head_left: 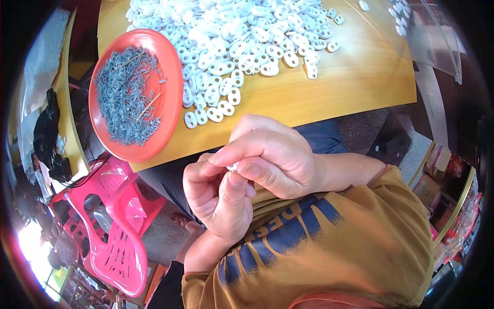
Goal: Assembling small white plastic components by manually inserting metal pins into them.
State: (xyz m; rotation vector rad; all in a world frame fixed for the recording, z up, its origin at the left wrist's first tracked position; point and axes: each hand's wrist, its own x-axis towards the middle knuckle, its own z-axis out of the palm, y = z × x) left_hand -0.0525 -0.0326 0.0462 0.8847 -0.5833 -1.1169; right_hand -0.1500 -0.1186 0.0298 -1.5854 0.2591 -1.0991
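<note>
Both hands were up near the chest, off the wooden worktop point(355, 77). The right hand point(272, 159) and left hand point(216, 193) were pinching the same small white plastic piece point(232, 166) between their fingertips, mostly hidden. Risk as I saw it: the piece was tiny and held over the lap, so 1 slip would drop it to the floor. The orange plate point(172, 77) of small grey metal pins point(126, 95) overhung the edge too, so a bump could tip it. White plastic pieces point(242, 36) were piled behind.
</note>
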